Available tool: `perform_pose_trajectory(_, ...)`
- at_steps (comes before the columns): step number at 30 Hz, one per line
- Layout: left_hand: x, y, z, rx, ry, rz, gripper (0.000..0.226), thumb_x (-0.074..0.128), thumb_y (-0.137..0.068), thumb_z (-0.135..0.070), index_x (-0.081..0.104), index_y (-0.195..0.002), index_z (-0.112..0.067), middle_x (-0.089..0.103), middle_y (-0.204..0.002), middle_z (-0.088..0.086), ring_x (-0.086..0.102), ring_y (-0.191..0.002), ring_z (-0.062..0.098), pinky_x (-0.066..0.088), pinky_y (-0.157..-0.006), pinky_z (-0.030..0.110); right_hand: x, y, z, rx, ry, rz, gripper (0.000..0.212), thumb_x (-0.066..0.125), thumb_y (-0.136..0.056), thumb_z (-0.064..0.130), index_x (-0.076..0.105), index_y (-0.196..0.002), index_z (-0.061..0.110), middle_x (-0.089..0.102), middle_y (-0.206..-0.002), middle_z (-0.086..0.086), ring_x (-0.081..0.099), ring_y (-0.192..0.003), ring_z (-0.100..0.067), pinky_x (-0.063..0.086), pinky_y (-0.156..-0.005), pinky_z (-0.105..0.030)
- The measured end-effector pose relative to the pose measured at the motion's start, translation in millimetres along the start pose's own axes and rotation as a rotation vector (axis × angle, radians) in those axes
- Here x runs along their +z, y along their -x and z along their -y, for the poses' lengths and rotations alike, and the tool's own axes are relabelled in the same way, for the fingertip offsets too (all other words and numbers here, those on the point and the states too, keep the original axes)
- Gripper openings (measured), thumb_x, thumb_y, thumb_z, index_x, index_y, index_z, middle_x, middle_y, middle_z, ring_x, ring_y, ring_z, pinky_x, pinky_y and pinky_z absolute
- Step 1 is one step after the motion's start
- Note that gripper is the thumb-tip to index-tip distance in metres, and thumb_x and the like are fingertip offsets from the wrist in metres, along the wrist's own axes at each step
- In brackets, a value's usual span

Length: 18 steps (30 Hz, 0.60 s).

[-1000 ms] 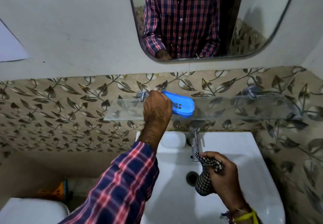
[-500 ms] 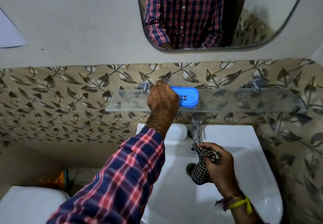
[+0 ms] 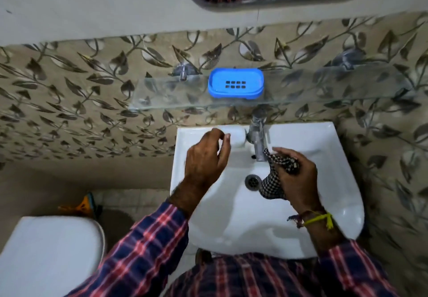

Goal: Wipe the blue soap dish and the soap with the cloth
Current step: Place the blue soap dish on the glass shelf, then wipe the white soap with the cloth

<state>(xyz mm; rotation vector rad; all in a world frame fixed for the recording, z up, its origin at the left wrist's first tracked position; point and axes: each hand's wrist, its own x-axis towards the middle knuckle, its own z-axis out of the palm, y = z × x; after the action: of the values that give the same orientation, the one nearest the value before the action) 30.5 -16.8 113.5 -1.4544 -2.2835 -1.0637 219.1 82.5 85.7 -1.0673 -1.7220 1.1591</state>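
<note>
Change since earlier frame: left hand (image 3: 206, 155) has left the dish (image 3: 235, 84) on the glass shelf (image 3: 166, 92) and come down to the sink (image 3: 324, 194) rim; the view has tipped downward.

Dish: blue, empty, upright on the shelf at 12 o'clock, touched by neither hand; slotted drain holes at its centre.

Soap (image 3: 237, 136): white bar on the sink's back ledge, just left of the tap (image 3: 258, 139), at 11 o'clock from the drain (image 3: 252, 182).

Left hand: fingers (image 3: 226, 139) loosely curled, holding nothing, at the soap's left end; contact cannot be told.

Right hand (image 3: 297, 180): fingers clenched round the checked cloth (image 3: 273, 185), over the basin at 3 o'clock from the drain, below the spout.

Progress, as judged: dish set back on its shelf, its wiping seemingly finished; soap still to be picked up and wiped.

Writing: no brand, label or lettering legible anywhere.
</note>
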Motion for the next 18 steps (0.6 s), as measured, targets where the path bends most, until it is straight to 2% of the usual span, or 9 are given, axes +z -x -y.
perform_pose_trajectory(3,35,21,39,-0.369,0.087,0.238,0.026,0.052,-0.103,-0.032,0.063,-0.095,-0.011,0.07,-0.08,0.006,0.067,-0.076,0.031,0.047,-0.066,0.039,-2,3,-2,0.14,-0.043,-0.01,0.03,0.08,-0.075,-0.003,0.074,-0.101,0.01,0.076,-0.097,-0.004,0.071,-0.093,-0.016,0.058,-0.09,-0.04)
perform_pose_trajectory(6,59,21,69,-0.61,0.169,0.327,0.027,0.059,-0.1,-0.035,0.066,-0.105,-0.01,0.076,-0.095,0.01,0.07,-0.093,0.032,0.038,-0.071,0.029,-3,8,-5,0.224,-0.066,-0.045,0.023,0.086,-0.072,0.005,0.072,-0.09,0.009,0.075,-0.087,-0.004,0.071,-0.082,-0.015,0.06,-0.081,-0.04)
perform_pose_trajectory(9,80,6,81,-0.687,0.178,0.362,0.036,0.06,-0.099,-0.04,0.063,-0.112,-0.007,0.075,-0.105,0.014,0.066,-0.105,0.035,0.04,-0.079,0.03,-4,10,-7,0.259,-0.044,-0.056,0.021,0.086,-0.072,0.006,0.071,-0.087,0.005,0.075,-0.085,-0.012,0.072,-0.084,-0.03,0.06,-0.08,-0.046)
perform_pose_trajectory(14,115,-28,92,-0.906,0.139,0.328,0.068,0.061,-0.094,-0.054,0.051,-0.132,0.002,0.062,-0.13,0.024,0.054,-0.127,0.041,0.043,-0.106,0.045,-2,7,-3,0.264,-0.027,-0.083,0.019,0.084,-0.073,0.002,0.071,-0.087,0.003,0.075,-0.084,-0.008,0.072,-0.082,-0.022,0.06,-0.08,-0.042)
perform_pose_trajectory(16,125,-35,100,-0.977,0.147,0.392,0.073,0.065,-0.09,-0.055,0.055,-0.13,0.005,0.064,-0.129,0.025,0.058,-0.124,0.039,0.046,-0.106,0.047,-2,4,-2,0.265,-0.013,-0.095,0.018,0.084,-0.073,0.002,0.072,-0.087,0.004,0.075,-0.083,-0.006,0.072,-0.081,-0.019,0.06,-0.081,-0.041)
perform_pose_trajectory(18,128,-38,106,-1.003,0.179,0.417,0.057,0.07,-0.088,-0.042,0.064,-0.118,0.006,0.069,-0.119,0.024,0.066,-0.114,0.039,0.054,-0.099,0.049,-3,2,-2,0.273,-0.02,-0.107,0.017,0.084,-0.073,0.003,0.073,-0.086,0.007,0.075,-0.083,-0.006,0.072,-0.082,-0.02,0.06,-0.081,-0.042)
